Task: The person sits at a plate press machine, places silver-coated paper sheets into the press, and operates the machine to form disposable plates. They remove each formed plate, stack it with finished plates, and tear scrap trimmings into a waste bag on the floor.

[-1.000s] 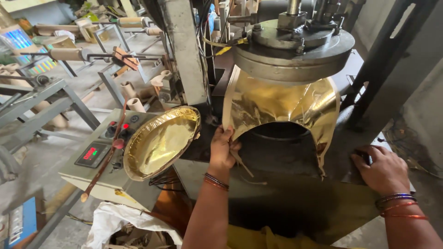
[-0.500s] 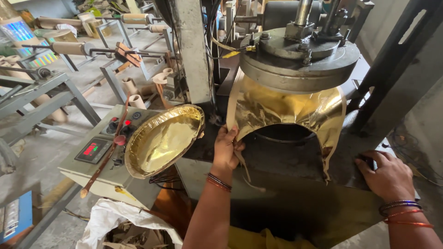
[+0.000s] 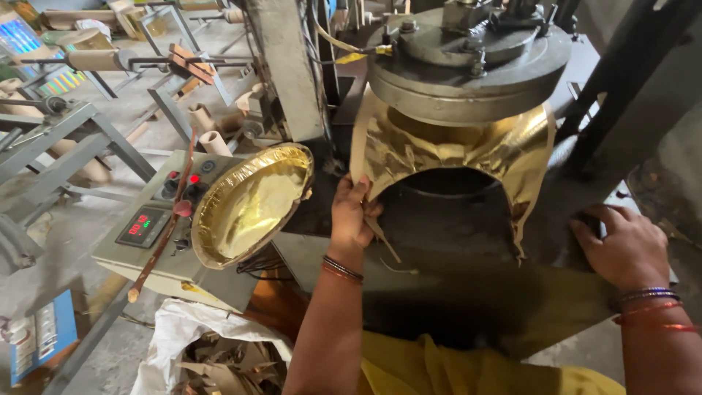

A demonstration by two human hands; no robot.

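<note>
My left hand [image 3: 353, 214] grips the lower left edge of a crumpled gold foil sheet [image 3: 453, 150] that hangs out from under the round metal press head [image 3: 468, 69]. The sheet has a large arched cut-out in its middle. My right hand [image 3: 627, 245] lies flat on the dark machine table [image 3: 453, 292], fingers spread over a small dark part at its right edge. A formed gold foil plate [image 3: 251, 202] leans tilted against the control box, left of my left hand.
A grey control box [image 3: 157, 241] with a red digital display, buttons and a thin wooden stick stands at the left. A white sack [image 3: 197, 344] of brown scraps sits below. Metal frames, cardboard tubes and paper rolls fill the floor at the back left.
The view has drawn nearer to the press. My left hand keeps its grip on the foil's edge and my right hand stays on the table.
</note>
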